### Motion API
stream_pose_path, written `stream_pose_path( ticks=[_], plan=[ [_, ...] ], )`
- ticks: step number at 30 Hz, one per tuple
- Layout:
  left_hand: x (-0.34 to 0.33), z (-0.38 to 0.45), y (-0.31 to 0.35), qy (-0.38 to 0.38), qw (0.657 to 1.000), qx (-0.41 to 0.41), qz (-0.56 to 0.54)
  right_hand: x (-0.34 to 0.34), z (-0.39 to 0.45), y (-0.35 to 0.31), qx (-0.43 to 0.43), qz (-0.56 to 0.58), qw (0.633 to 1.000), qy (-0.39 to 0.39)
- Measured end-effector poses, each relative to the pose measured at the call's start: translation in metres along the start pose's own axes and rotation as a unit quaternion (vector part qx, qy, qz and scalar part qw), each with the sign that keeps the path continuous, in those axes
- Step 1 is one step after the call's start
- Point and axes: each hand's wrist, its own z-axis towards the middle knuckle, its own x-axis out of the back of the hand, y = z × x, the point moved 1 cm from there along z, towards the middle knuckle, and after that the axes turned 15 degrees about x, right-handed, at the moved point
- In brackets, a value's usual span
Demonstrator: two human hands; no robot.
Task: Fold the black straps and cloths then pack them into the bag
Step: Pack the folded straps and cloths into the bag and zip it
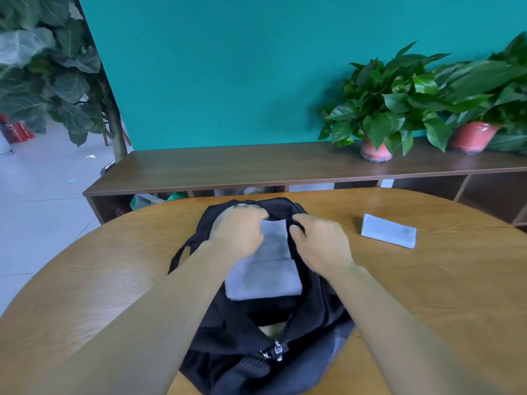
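A black bag (319, 315) lies open on the round wooden table (114, 280), its zipper pull near the front edge. A folded grey cloth (268, 269) rests in the bag's opening. My left hand (239, 229) grips the far left edge of that cloth, fingers curled over it. My right hand (319, 240) is closed on the black bag fabric just right of the cloth. A second folded grey cloth (388, 230) lies flat on the table to the right. A black strap (179, 252) trails from the bag's left side.
A low wooden shelf (228, 166) runs behind the table against a teal wall. Two potted plants (376, 109) in red pots stand on its right part. A large leafy plant (51, 75) stands at the far left over a grey floor.
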Motion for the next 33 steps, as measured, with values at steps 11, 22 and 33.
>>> stream_pose_path(
  ticks=[11, 22, 33],
  plan=[
    [-0.049, -0.043, 0.135, -0.063, 0.985, -0.041, -0.156, 0.053, -0.079, 0.083, -0.152, -0.042, 0.988, -0.001],
    [-0.112, 0.011, 0.219, -0.140, 0.967, 0.001, -0.211, 0.046, -0.086, 0.189, -0.297, -0.063, 0.952, 0.026],
    [-0.165, 0.089, 0.251, -0.153, 0.957, 0.106, -0.222, 0.009, -0.051, 0.264, -0.507, -0.050, 0.860, -0.008]
  ],
)
